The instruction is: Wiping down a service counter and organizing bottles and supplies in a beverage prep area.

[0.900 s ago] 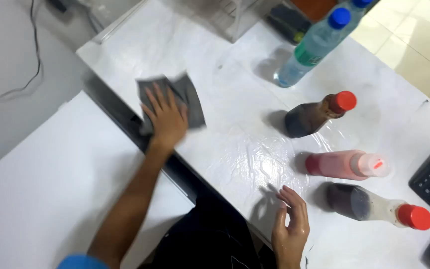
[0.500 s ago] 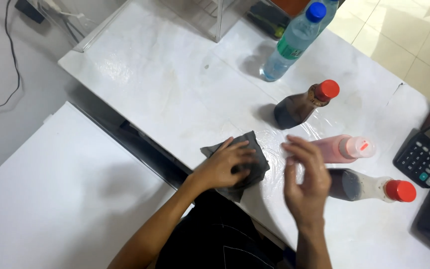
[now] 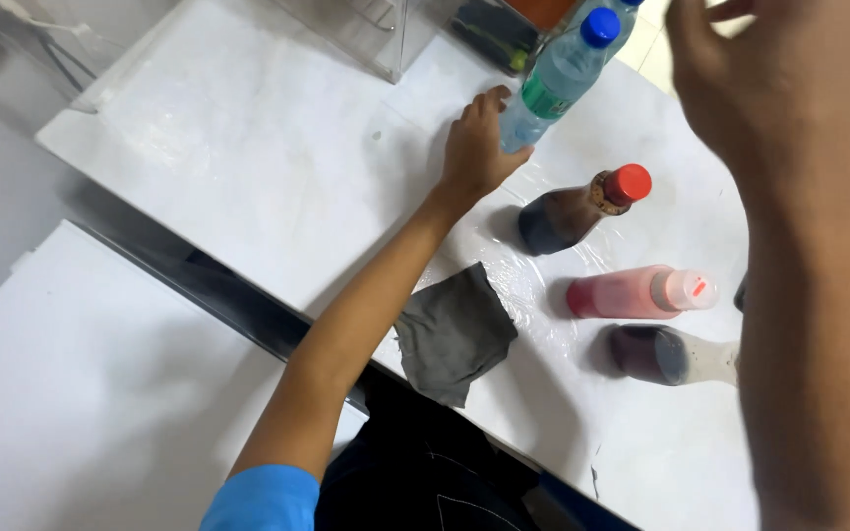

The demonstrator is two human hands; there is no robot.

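Observation:
My left hand (image 3: 477, 147) reaches across the white table (image 3: 248, 147) and clasps the base of a clear plastic bottle (image 3: 553, 84) with a blue cap, fingers on its left and thumb below. A grey cloth (image 3: 455, 334) lies loose on the table's near edge, beside my left forearm and touched by neither hand. My right hand (image 3: 769, 88) is raised close to the camera at the upper right, fingers apart and holding nothing. Its forearm hides part of the right side of the table.
Three bottles stand in a row right of the cloth: a dark one with a red cap (image 3: 568, 216), a pink one (image 3: 632, 292), and a dark one with a white top (image 3: 661, 354). A clear plastic box (image 3: 366, 29) stands at the back. A lower white surface (image 3: 71, 393) lies to the left.
My left hand let go of the grey cloth and stretched out to the clear bottle. The cloth stays at the near edge. My right hand rose toward the camera.

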